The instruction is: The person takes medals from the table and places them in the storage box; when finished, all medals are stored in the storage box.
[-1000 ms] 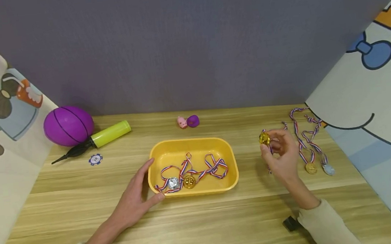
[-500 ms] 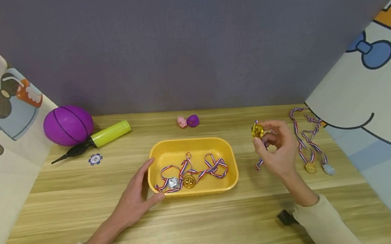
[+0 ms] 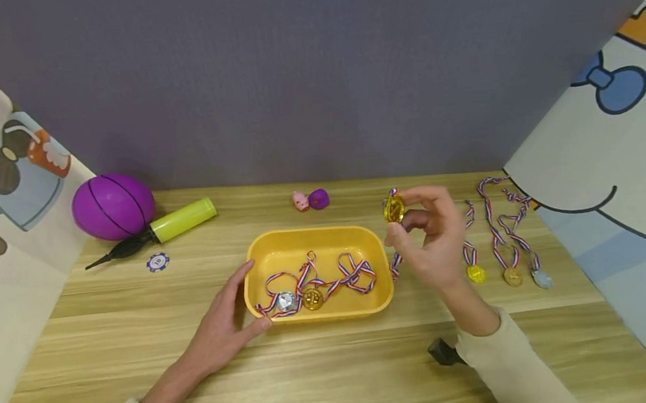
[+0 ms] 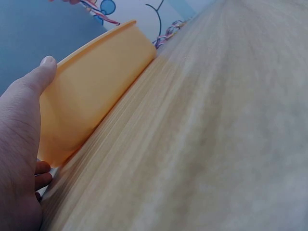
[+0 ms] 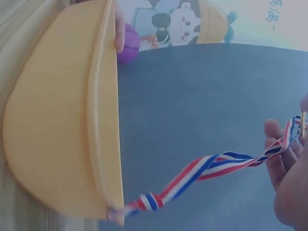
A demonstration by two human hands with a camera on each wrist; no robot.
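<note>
At the left end of a yellow plastic tray [image 3: 315, 236], my left hand [image 3: 218, 331] grips the corner, thumb on the near rim and fingers along the side. Inside the tray lie a silver medal [image 3: 286, 302] and a gold medal [image 3: 312, 299] with tangled red, white and blue ribbons. My right hand [image 3: 434, 242] pinches another gold medal [image 3: 395, 208] between thumb and fingers, raised just right of the tray. Its striped ribbon [image 5: 192, 173] hangs down, its knotted end overlapping the tray's rim in the right wrist view.
Several medals lie in a row at the right, among them a bright gold medal [image 3: 476, 273] and a silver medal [image 3: 542, 279]. A purple ball [image 3: 113, 207], a yellow-green pump [image 3: 183, 221] and a poker chip [image 3: 158, 263] are at the left. Small pig toy [image 3: 300, 201] behind.
My right hand has carried the gold medal leftward toward the tray, its ribbon trailing. The bright gold medal at the right has come into view. My left hand and the tray stay put.
</note>
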